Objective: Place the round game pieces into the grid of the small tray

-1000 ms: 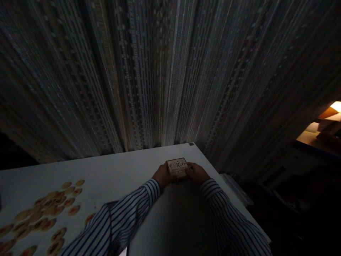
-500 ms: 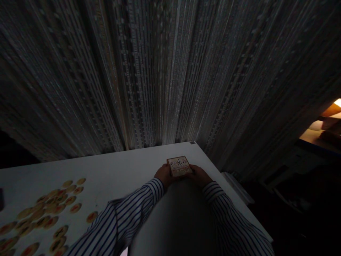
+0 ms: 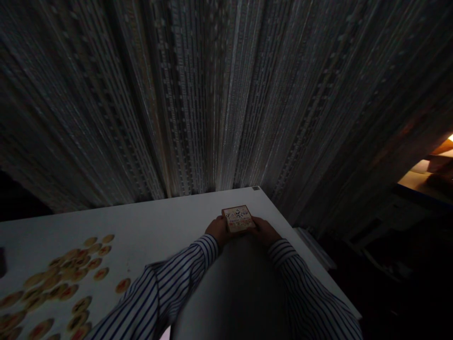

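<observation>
A small square box (image 3: 239,218) with dark lettering on its light top sits between my two hands, near the right end of the white table (image 3: 184,208). My left hand (image 3: 217,230) grips its left side. On the opposite side, my right hand (image 3: 265,231) is closed on the box, its fingers partly hidden in the dim light. Several round Chinese chess pieces (image 3: 69,271), with red or dark markings, lie loosely spread at the left of the table, away from both hands.
A patterned curtain (image 3: 219,94) hangs right behind the table's far edge. A small dark label (image 3: 255,188) marks the far right corner. Off to the right, a lit surface (image 3: 421,179) stands beyond the table. A dark object (image 3: 2,262) is cut off at the left edge.
Both hands keep hold of the box. It appears very slightly higher in the picture, and the view has shifted a little.
</observation>
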The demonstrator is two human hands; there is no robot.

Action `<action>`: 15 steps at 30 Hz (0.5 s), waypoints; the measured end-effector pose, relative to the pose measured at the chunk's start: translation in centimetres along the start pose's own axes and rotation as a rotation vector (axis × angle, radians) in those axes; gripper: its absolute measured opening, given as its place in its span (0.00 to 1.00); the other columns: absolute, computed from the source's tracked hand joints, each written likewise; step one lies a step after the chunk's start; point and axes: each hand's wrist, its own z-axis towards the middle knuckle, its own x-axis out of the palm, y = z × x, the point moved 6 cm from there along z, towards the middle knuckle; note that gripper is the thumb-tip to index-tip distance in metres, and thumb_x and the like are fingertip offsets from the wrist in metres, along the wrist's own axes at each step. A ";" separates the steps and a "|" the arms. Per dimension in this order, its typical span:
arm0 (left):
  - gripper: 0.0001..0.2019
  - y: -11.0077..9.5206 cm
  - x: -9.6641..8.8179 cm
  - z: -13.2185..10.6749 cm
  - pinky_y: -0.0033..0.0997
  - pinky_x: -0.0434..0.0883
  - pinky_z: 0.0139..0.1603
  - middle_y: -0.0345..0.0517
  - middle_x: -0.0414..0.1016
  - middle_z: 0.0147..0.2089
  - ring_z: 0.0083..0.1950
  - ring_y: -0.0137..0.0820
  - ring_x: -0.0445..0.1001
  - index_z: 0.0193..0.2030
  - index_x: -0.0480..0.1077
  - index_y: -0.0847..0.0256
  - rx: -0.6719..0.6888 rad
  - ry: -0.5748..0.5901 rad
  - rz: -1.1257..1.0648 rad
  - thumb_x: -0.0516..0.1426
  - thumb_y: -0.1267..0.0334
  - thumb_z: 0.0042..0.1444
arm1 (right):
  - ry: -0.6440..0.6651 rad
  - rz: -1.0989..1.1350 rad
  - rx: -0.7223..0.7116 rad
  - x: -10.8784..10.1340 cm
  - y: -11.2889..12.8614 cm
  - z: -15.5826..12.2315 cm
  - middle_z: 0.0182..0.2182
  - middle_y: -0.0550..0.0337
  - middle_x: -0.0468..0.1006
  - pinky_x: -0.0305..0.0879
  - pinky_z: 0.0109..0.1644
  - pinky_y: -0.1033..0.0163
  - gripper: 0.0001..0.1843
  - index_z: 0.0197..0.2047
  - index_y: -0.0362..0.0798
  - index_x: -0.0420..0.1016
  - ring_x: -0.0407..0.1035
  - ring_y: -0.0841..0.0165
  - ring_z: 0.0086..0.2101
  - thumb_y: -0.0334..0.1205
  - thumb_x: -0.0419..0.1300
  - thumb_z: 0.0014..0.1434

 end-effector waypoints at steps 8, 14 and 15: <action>0.34 -0.2 -0.1 -0.1 0.33 0.68 0.49 0.59 0.71 0.51 0.50 0.43 0.71 0.54 0.65 0.66 0.012 -0.006 0.029 0.58 0.44 0.44 | -0.012 -0.021 0.011 0.4 -0.8 0.0 0.49 0.53 0.73 0.60 0.52 0.55 0.24 0.54 0.48 0.68 0.66 0.59 0.48 0.37 0.58 0.52; 0.34 0.1 0.1 0.1 0.35 0.68 0.49 0.57 0.71 0.50 0.49 0.43 0.72 0.54 0.65 0.64 0.022 -0.018 0.027 0.57 0.43 0.44 | -0.017 -0.048 0.027 0.6 -1.4 0.2 0.50 0.54 0.72 0.60 0.52 0.55 0.25 0.55 0.49 0.67 0.66 0.59 0.48 0.39 0.57 0.52; 0.34 0.2 0.1 0.1 0.35 0.68 0.49 0.57 0.72 0.50 0.49 0.43 0.72 0.54 0.66 0.64 0.022 -0.018 0.024 0.58 0.43 0.44 | -0.018 -0.052 0.029 0.6 -1.4 0.3 0.50 0.54 0.72 0.60 0.52 0.55 0.25 0.55 0.49 0.66 0.66 0.59 0.48 0.39 0.57 0.52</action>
